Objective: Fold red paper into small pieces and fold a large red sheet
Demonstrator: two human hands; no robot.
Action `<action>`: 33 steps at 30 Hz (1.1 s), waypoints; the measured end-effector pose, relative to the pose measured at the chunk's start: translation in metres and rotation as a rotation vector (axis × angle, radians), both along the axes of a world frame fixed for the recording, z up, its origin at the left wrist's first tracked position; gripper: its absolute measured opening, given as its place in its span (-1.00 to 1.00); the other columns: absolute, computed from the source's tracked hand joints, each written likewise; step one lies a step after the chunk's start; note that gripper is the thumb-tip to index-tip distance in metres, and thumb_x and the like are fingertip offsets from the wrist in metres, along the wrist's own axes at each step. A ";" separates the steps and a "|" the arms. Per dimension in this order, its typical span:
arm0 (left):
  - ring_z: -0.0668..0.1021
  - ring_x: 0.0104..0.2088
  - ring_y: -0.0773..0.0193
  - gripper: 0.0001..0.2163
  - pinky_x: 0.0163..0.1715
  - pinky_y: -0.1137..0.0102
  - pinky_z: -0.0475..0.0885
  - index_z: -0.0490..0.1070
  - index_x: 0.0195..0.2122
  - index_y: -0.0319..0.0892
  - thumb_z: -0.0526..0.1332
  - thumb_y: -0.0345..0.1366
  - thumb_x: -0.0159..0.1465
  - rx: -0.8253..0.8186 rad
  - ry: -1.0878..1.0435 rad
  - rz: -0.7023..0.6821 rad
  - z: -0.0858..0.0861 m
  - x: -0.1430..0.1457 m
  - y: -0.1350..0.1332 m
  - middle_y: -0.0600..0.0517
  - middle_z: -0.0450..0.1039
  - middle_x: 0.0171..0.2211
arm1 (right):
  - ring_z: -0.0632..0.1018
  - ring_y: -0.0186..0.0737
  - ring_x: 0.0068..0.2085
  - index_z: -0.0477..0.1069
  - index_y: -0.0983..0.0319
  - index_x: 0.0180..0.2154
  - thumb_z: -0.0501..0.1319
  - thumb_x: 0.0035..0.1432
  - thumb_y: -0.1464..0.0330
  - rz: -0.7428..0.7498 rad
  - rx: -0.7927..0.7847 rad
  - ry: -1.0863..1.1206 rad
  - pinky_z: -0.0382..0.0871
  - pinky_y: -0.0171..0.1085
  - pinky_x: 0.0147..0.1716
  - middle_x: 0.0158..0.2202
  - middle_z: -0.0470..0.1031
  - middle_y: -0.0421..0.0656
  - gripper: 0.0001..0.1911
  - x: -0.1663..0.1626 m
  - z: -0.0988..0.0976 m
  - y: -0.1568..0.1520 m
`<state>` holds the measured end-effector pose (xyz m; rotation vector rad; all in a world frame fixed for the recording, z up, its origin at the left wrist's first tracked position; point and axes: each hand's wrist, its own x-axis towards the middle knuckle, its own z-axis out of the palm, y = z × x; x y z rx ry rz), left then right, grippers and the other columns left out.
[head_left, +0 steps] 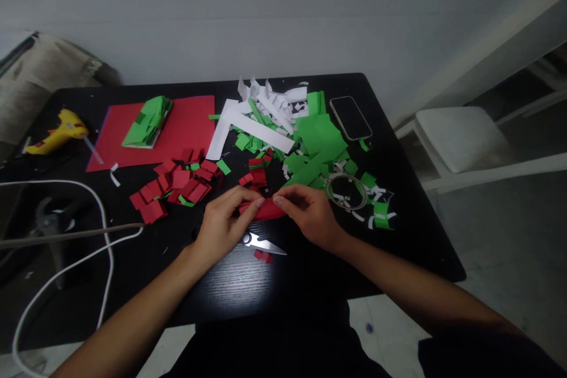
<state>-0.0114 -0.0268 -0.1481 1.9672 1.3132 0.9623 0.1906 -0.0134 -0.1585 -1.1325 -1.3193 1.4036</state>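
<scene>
Here the left hand (221,221) and right hand (313,218), pinched tight, hold red paper (266,211) towards the worktop's (323,274) front edge, red pieces (181,180) apparently done heaped nearer the left edge, this one seemingly unfinished, how many remain unclear

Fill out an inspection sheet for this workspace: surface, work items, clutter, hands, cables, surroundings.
Surface: black wood-grain table, bright glare at front.
Work items: red paper strip; silver metal scissors nearby, handles not visible.
Clutter: pile of small red paper rectangles; green and white paper pieces; yellow glue gun; black-screened smartphone.
Hands: left hand and right hand both pinch the strip.
Cables: white cable looping over the table's left side.
Surroundings: plain pale wall behind, white seat at right.
</scene>
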 end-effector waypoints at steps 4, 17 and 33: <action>0.57 -0.27 0.28 -0.87 -0.23 0.41 0.45 0.51 -0.20 -0.16 0.19 -0.26 0.40 -0.022 0.017 -0.021 0.000 -0.005 0.003 0.01 0.56 -0.27 | 0.63 -0.22 -0.27 0.56 0.20 -0.34 0.38 0.13 0.23 -0.020 -0.006 -0.009 0.54 -0.26 -0.20 -0.33 0.65 -0.17 -0.83 0.002 0.000 0.003; 0.56 -0.31 0.29 -0.82 -0.27 0.43 0.42 0.49 -0.23 -0.16 0.16 -0.22 0.42 -0.015 0.090 0.019 0.000 -0.012 0.008 0.02 0.54 -0.32 | 0.62 -0.22 -0.30 0.58 0.20 -0.35 0.41 0.09 0.17 -0.069 -0.024 -0.005 0.56 -0.26 -0.25 -0.36 0.64 -0.17 -0.77 0.006 0.000 0.008; 0.52 -0.40 0.31 -0.79 -0.31 0.46 0.40 0.45 -0.31 -0.16 0.11 -0.25 0.44 0.020 0.150 0.024 0.002 -0.012 0.012 0.04 0.47 -0.41 | 0.61 -0.25 -0.43 0.59 0.22 -0.39 0.48 -0.04 0.13 -0.074 -0.185 0.109 0.63 -0.25 -0.38 -0.42 0.62 -0.21 -0.70 0.004 0.003 0.013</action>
